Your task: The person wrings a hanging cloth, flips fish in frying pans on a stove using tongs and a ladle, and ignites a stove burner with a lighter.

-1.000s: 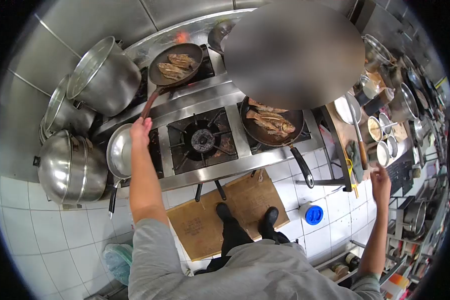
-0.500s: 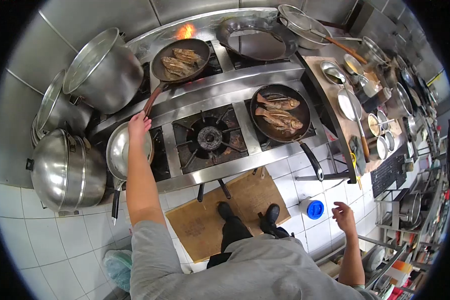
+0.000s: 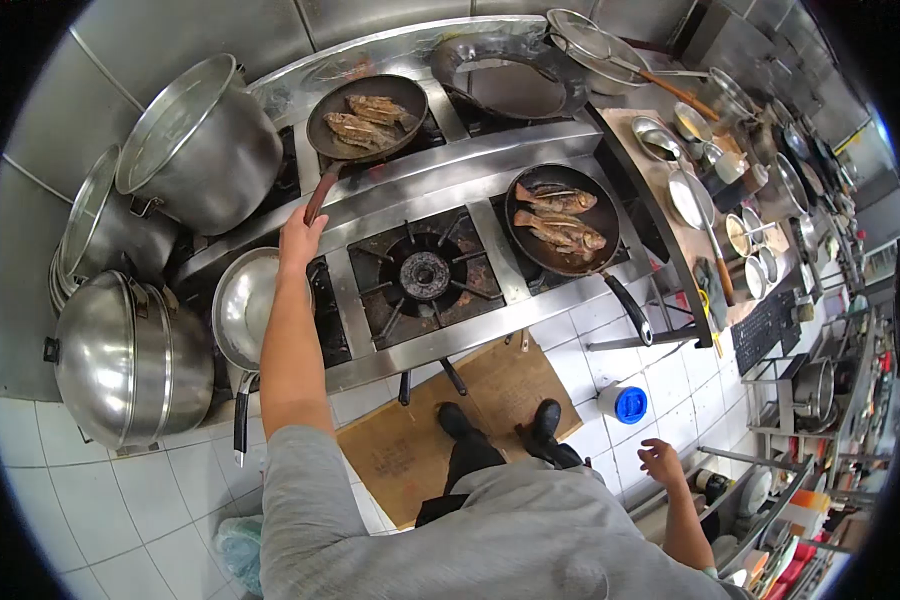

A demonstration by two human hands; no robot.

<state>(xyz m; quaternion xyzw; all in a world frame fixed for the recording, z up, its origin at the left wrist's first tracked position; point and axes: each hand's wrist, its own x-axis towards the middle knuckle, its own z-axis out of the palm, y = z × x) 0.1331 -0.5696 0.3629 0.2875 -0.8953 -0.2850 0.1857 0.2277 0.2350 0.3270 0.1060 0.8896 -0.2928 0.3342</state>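
My left hand [image 3: 300, 238] is closed round the reddish-brown handle of a frying pan [image 3: 322, 140] on the back left burner. Browned fish [image 3: 362, 130] lie side by side in that pan. Under my left forearm a silver frying pan [image 3: 242, 310] rests at the front left. Another dark frying pan [image 3: 532, 255], its black handle pointing toward me, stands at the front right with fish [image 3: 562, 232] in it. Out to my right side, my right hand [image 3: 660, 462] hangs in the air with loosely bent fingers apart, holding nothing.
Large steel pots [image 3: 205, 150] and a domed steel pot [image 3: 110, 350] stand left of the stove. A middle burner [image 3: 423, 275] has a bare grate. A dark wok [image 3: 510, 90] sits at the back. Bowls and ladles crowd the board [image 3: 635, 130] at right. A blue-lidded tub [image 3: 630, 404] is on the floor.
My left hand has moved up the handle and closed more fully round it. The flame behind the back left pan no longer shows. My right hand has shifted lower and inward.
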